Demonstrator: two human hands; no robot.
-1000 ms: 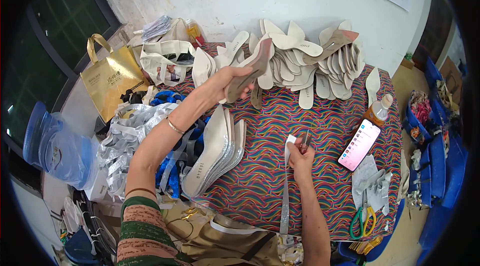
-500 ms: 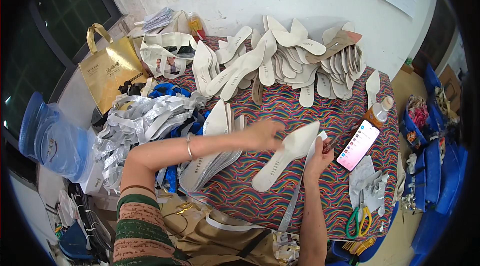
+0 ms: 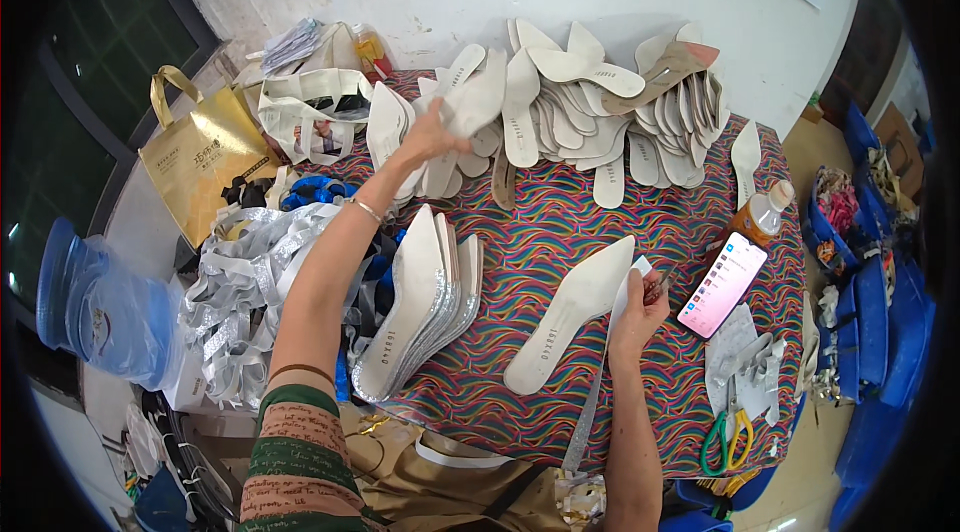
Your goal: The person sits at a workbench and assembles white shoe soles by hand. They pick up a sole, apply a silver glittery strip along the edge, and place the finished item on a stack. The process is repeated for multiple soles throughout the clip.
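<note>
My left hand [image 3: 430,139] reaches to the back left of the table, its thumb and fingers closed on the near end of a pale shoe insole [image 3: 478,100], slightly blurred, raised over the pile. My right hand [image 3: 637,320] grips the end of a glittery silver strip [image 3: 590,412] that hangs toward my lap. A small dark tool [image 3: 657,284], its kind unclear, also sits between its fingers. Left of that hand one insole [image 3: 568,317] lies flat. A stack of insoles with silver-glitter edges [image 3: 405,317] rests nearer my left forearm.
A large pile of insoles [image 3: 580,122] covers the back of the patterned table. Silver strips [image 3: 250,282] heap at the left. On the right are a lit phone [image 3: 722,284], a bottle [image 3: 762,212], scissors [image 3: 728,437] and silver scraps [image 3: 745,367]. Blue bins [image 3: 860,332] stand beyond.
My left hand has moved from above the flat insole to the back pile and taken hold of an insole. My right hand stays nearly in place with the strip.
</note>
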